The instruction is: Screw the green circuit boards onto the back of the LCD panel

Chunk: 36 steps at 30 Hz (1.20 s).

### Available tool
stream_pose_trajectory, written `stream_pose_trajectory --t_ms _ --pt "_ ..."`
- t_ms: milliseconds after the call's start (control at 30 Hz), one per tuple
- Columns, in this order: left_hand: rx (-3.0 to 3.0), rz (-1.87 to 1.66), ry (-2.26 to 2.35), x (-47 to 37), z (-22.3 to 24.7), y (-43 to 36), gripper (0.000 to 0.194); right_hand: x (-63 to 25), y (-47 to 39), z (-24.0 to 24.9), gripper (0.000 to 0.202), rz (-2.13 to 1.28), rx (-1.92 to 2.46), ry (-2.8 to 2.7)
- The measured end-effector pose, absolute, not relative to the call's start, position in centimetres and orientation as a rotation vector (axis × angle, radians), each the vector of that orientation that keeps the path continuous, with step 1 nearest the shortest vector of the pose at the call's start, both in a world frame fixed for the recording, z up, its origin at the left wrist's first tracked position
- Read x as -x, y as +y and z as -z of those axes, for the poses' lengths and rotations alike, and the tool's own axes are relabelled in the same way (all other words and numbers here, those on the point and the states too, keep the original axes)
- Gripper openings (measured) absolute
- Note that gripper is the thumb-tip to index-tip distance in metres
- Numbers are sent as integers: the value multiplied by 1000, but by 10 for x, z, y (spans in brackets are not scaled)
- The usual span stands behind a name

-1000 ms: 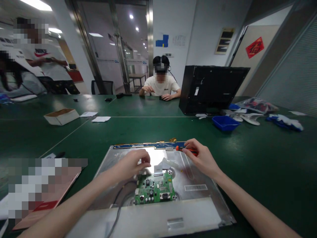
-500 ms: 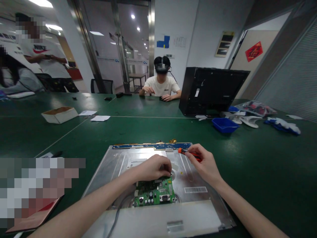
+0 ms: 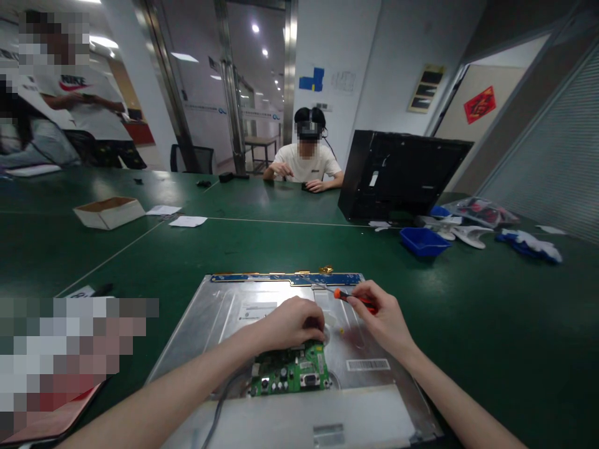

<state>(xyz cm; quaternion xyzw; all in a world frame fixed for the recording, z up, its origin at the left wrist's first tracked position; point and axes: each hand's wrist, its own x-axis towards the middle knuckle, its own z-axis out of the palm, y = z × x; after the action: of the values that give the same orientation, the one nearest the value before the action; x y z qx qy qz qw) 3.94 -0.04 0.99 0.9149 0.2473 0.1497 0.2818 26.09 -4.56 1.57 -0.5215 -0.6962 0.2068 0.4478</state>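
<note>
Across the scene, one green table (image 3: 505, 324). Lying flat on it at six o'clock, one metal-backed display panel (image 3: 206, 324). Standing at two o'clock with back to the camera, one black monitor (image 3: 402, 174). Reaching in from seven and five o'clock, two bare forearms (image 3: 187, 380). At nine o'clock, one open white box (image 3: 110, 215); at three, one blue plastic tray (image 3: 423, 242).

Over the panel, one left hand (image 3: 299, 321), arched palm-down, fingers curled; tips partly hidden, so cannot tell pinching from resting. At its two o'clock, one right hand (image 3: 379, 312), fingers aimed toward ten, thumb and fingertips drawn into a pinch.

Just below the left fingers, at six to seven o'clock, one green circuit board (image 3: 292, 371), mounted on the panel. Along the panel's twelve o'clock edge, one blue strip board (image 3: 253, 279). Smallest, one orange-and-black screwdriver (image 3: 344, 295), handle pinched by the right fingers, shaft slanting toward ten o'clock, tip near the blue strip board.
</note>
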Motion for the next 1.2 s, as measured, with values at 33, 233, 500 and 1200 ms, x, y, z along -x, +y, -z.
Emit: stream_pose_trajectory --t_ms 33,233,500,1200 --pt "-2446 -396 655 -39 -10 -1 14 -261 -45 -15 18 -506 1293 -1727" --pt "-2398 -388 579 -33 -14 1 9 -264 -45 -14 17 -508 1297 -1704" --pt "-2292 -409 597 -33 -9 2 9 -260 -36 -61 19 -369 1258 -1729" --pt "-2263 -433 530 -34 -11 2 10 -233 -43 -148 19 -205 1079 -2567"
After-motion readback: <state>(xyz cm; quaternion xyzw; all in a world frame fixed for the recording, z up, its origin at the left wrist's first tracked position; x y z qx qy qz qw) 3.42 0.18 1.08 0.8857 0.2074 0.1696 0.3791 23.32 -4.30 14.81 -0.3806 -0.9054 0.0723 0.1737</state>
